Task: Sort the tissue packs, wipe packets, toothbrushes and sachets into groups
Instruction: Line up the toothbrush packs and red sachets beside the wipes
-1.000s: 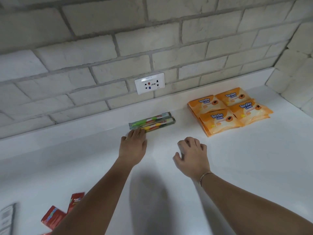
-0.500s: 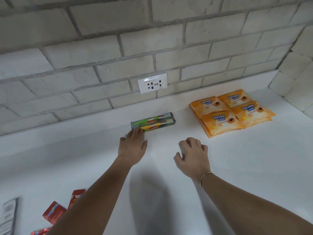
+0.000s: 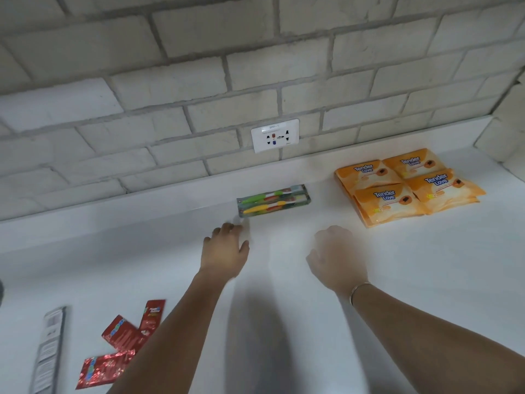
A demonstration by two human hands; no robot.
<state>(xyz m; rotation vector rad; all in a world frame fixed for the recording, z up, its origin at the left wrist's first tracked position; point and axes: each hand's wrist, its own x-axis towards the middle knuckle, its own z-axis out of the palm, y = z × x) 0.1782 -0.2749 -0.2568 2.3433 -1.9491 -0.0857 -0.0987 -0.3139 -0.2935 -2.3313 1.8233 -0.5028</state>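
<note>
Both hands empty on the bench [image 3: 412, 280]; toothbrushes and wipes grouped by the wall.
My left hand [image 3: 224, 251] rests with loose, straight fingers just short of the toothbrush packs [image 3: 272, 200]. My right hand [image 3: 336, 257] is blurred, loosely curled, gripping nothing. Orange wipe packets [image 3: 406, 186] sit further right, and red sachets [image 3: 125, 336] overlap near left. Risk: my left forearm passes close beside the sachets and could scatter them, and the foil may slip from a pinch.

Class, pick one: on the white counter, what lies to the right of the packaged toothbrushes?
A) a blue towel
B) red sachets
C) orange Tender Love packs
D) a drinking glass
C: the orange Tender Love packs sit right of the packaged toothbrushes, while the red sachets lie far to their left, nearer the person.
</note>
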